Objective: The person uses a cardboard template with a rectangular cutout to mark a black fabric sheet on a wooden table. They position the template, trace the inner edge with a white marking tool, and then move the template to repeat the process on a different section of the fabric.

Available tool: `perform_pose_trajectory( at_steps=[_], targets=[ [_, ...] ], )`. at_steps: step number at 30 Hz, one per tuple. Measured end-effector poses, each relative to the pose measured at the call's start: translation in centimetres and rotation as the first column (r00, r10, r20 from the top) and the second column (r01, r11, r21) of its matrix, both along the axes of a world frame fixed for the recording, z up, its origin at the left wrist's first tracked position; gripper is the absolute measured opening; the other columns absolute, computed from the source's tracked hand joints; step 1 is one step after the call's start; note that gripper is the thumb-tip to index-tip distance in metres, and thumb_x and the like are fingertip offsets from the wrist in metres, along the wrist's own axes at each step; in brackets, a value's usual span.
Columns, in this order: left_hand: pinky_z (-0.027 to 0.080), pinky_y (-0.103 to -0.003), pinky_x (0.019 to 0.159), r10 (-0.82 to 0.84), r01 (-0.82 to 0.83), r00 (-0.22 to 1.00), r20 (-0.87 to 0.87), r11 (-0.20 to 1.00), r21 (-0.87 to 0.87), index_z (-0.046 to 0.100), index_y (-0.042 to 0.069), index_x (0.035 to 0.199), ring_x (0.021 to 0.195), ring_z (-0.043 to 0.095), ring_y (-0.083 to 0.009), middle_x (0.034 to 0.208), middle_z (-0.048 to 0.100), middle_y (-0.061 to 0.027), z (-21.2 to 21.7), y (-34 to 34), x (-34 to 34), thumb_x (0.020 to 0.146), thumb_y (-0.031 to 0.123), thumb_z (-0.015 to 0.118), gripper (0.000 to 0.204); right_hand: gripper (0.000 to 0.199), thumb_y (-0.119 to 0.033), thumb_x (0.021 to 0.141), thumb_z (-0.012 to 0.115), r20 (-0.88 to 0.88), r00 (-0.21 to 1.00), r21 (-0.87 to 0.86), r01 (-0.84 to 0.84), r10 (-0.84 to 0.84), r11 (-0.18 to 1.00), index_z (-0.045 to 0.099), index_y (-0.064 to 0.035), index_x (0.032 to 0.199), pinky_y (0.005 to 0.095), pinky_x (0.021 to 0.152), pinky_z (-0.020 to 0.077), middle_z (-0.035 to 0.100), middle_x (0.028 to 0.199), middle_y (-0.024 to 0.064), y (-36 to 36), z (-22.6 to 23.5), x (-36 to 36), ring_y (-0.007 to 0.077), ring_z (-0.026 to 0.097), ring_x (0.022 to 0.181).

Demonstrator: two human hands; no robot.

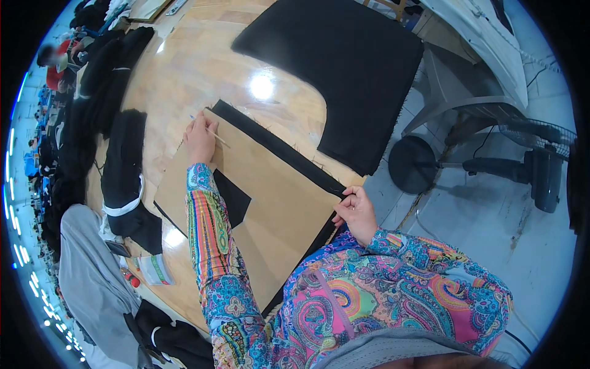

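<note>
A brown card pattern [279, 184] lies on black fabric [270, 136], whose frayed edge shows as a strip along the pattern's far side. A black shape [232, 198] shows at the pattern's middle, partly behind my left forearm. At the pattern's far left corner, my left hand [200, 138] is closed around a thin pale pen-like stick [219, 139] and rests by the edge. My right hand [357, 215] pinches the fabric at the right corner, beside the pattern. A larger curved black fabric piece [362, 80] lies farther off on the table.
The wooden table [178, 67] carries black fabric bundles [123, 160] at left, one tied with a white strip. Grey cloth [92, 264] drapes there, near a small red-capped item [130, 278]. At right are a grey plastic stool [442, 86] and a pedestal fan [541, 178].
</note>
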State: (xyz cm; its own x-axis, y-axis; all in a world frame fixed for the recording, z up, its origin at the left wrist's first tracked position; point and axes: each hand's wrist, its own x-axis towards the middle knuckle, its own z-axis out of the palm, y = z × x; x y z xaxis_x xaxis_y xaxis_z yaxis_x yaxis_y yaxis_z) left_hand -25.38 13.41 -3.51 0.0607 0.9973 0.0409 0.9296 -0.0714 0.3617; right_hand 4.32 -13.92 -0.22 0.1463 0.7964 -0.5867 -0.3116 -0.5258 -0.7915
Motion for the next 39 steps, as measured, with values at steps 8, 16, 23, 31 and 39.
perform_pose_trajectory(
  at_steps=[8, 16, 23, 31, 39],
  targets=[
    [0.029, -0.044, 0.095, -0.003, 0.003, 1.000, 0.009, 1.000, 0.017, 0.048, 0.012, 0.125, 0.108, 0.048, -0.0233, 0.095, 0.060, -0.0006, -0.4, 0.1, -0.2, 0.083, 0.028, 0.060, 0.046, 0.028, 0.001, 0.083, 0.055, -0.004, 1.000, 0.021, 0.008, -0.008, 1.000, 0.039, -0.0023, 0.106, 0.0248, 0.046, 0.0486, 0.051, 0.074, 0.0076, 0.0, -0.4, -0.1, 0.0143, 0.059, 0.054],
    [0.031, -0.043, 0.093, -0.002, 0.002, 1.000, 0.005, 0.999, 0.032, 0.050, 0.011, 0.122, 0.107, 0.049, -0.0238, 0.095, 0.060, -0.0019, 0.1, -0.1, 0.1, 0.083, 0.027, 0.061, 0.044, 0.026, 0.001, 0.083, 0.054, -0.013, 0.999, 0.024, 0.030, -0.030, 0.999, 0.039, -0.0015, 0.105, 0.0256, 0.047, 0.0499, 0.052, 0.073, 0.0076, 0.1, -0.3, -0.1, 0.0151, 0.059, 0.055],
    [0.031, -0.043, 0.093, 0.009, -0.009, 1.000, -0.008, 0.999, 0.052, 0.053, 0.011, 0.112, 0.108, 0.049, -0.0252, 0.099, 0.060, -0.0052, 0.1, -0.2, 0.5, 0.082, 0.028, 0.062, 0.035, 0.021, 0.001, 0.084, 0.053, 0.006, 0.999, 0.032, 0.053, -0.053, 0.998, 0.042, -0.0009, 0.103, 0.0256, 0.048, 0.0509, 0.052, 0.073, 0.0067, 0.1, -0.4, -0.3, 0.0152, 0.060, 0.056],
    [0.030, -0.047, 0.095, 0.047, -0.045, 0.998, -0.034, 0.998, 0.040, 0.051, 0.011, 0.114, 0.113, 0.047, -0.0250, 0.103, 0.060, -0.0045, 0.2, -0.4, 0.3, 0.084, 0.031, 0.059, 0.037, 0.020, -0.001, 0.085, 0.054, 0.051, 0.999, 0.023, 0.008, -0.010, 1.000, 0.055, 0.0025, 0.105, 0.0249, 0.050, 0.0518, 0.053, 0.075, 0.0046, -0.2, -0.7, -0.4, 0.0139, 0.060, 0.058],
    [0.028, -0.051, 0.095, 0.064, -0.065, 0.997, -0.040, 0.998, -0.010, 0.052, 0.011, 0.103, 0.115, 0.045, -0.0250, 0.104, 0.061, -0.0011, 1.0, -0.6, 0.8, 0.083, 0.033, 0.058, 0.031, 0.024, -0.002, 0.085, 0.055, 0.101, 0.994, 0.044, -0.040, 0.036, 0.998, 0.057, 0.0038, 0.109, 0.0255, 0.051, 0.0527, 0.055, 0.075, 0.0046, -0.2, -0.8, -0.3, 0.0140, 0.061, 0.058]
  ],
)
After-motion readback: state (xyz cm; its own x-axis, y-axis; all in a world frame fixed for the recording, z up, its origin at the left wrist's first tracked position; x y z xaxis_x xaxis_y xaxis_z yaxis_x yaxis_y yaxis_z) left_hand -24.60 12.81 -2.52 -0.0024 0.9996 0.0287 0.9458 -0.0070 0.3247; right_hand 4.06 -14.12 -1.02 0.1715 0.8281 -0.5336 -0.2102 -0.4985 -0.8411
